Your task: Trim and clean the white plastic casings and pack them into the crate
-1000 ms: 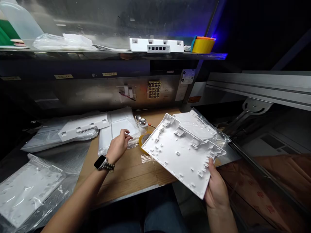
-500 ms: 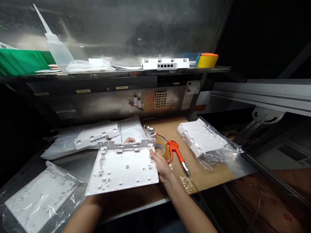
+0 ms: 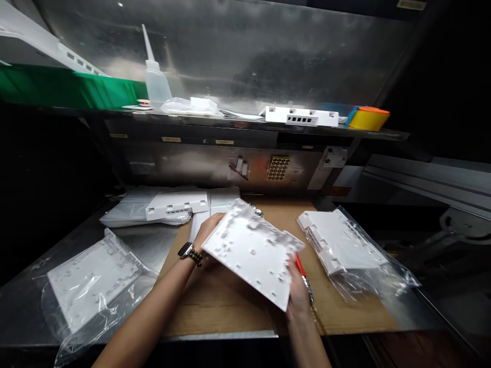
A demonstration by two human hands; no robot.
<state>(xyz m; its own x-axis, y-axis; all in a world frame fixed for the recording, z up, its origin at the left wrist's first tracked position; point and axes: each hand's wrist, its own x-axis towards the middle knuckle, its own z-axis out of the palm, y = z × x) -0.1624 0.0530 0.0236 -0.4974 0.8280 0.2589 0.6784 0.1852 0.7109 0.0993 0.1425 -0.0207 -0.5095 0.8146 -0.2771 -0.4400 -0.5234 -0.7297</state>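
Note:
A white plastic housing panel [image 3: 249, 255], studded with small posts and clips on its inner face, is held tilted above the brown cardboard on the bench. My left hand [image 3: 209, 229] grips its far left edge, the fingers partly hidden behind it. On the right edge, my right hand [image 3: 297, 289] is closed around the panel, slightly blurred. Behind that hand lies an air blow gun [image 3: 301, 266], of which only part of the red handle and the metal fitting show. Round metal parts [image 3: 258, 210] peek out behind the panel.
Bagged white panels lie at left [image 3: 95, 278] and right [image 3: 341, 240]. Another white housing [image 3: 176, 204] rests on stacked plastic bags [image 3: 130, 207]. Above, a shelf [image 3: 245, 121] carries a green bin [image 3: 72, 89], a squeeze bottle [image 3: 157, 87] and a yellow roll [image 3: 369, 119].
The panel has moved right and turned clockwise, its right side dropping. My left hand has come into view at its far left edge. The camera view has shifted left.

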